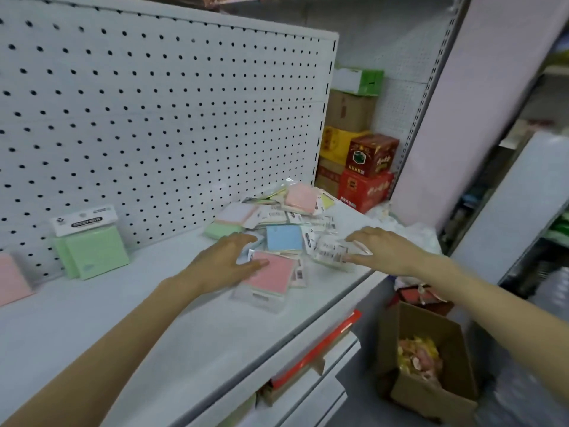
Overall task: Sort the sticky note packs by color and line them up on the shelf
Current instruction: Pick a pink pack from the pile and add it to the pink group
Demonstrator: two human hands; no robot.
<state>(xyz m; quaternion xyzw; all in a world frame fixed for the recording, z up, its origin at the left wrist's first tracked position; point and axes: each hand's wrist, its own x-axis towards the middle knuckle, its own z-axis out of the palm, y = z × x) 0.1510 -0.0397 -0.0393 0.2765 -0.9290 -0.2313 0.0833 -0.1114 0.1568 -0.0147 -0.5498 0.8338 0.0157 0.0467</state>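
- The shelf (123, 318) is white, with a pegboard (154, 118) as its back wall; a loose pile (286, 211) of sticky note packs lies on it in mixed colours (pink, green, yellow, blue, white), many face down with barcode labels up.
- A blue pack (284, 238) lies flat at the near side of the pile, and a pink pack (271, 271) lies flat just in front of it, at the pile's nearest edge.
- The left hand (224, 263) is at the pile's left near corner, fingers straight and spread, holding nothing; its thumb lies over the left edge of the pink pack.
- The right hand (385, 248) is at the pile's right near side, fingers stretched out and apart, forefinger and thumb on either side of a clear-wrapped pack (331, 252); whether they touch it I cannot tell.
- Well left of the pile, a green pack (92, 251) stands upright against the pegboard with more green behind it.
- Further left of the pile, at the frame edge, a second pink pack (10, 280) leans, partly cut off.
- Behind and right of the pile, stacked cartons (360, 155) stand past the pegboard's end.
- Below and right of the pile, on the floor, an open cardboard box (431, 359) holds small wrapped items.
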